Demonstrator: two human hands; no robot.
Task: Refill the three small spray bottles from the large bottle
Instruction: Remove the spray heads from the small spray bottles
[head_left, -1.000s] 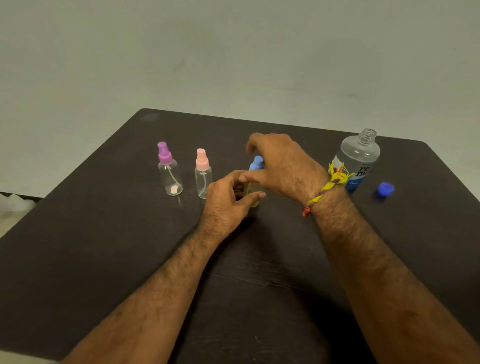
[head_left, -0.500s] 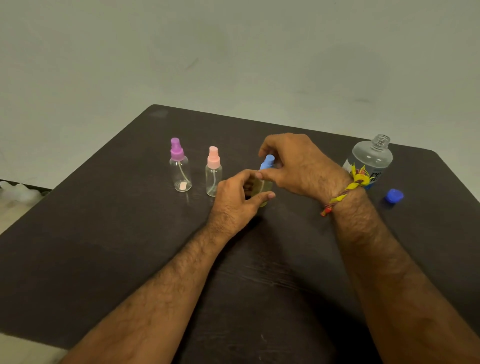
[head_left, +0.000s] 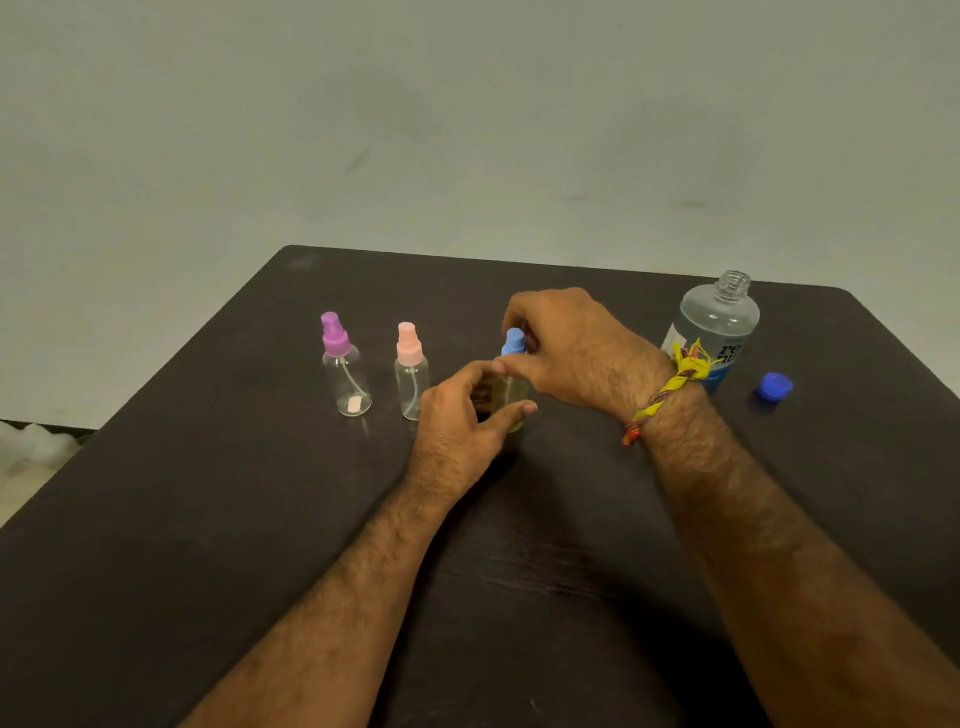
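Step in hand: it looks like the spray top of the blue-topped bottle (head_left: 511, 387) is being twisted; loosening or tightening cannot be told.
Left hand (head_left: 460, 426): fingers and thumb curled round the bottle's body, steadying it on the table (head_left: 208, 519).
Right hand (head_left: 569, 345): fingertips pinched on the blue spray top (head_left: 514, 342).
Other small bottles: purple-topped bottle (head_left: 345, 366) and pink-topped bottle (head_left: 411, 371) stand to the left, capped, apparently empty.
Large bottle (head_left: 719, 327): far right, upright, open; its blue cap (head_left: 774, 387) lies just right of it.
Doing it well: keep the body upright and pressed down, turn only the top, avoid squeezing the thin wall.
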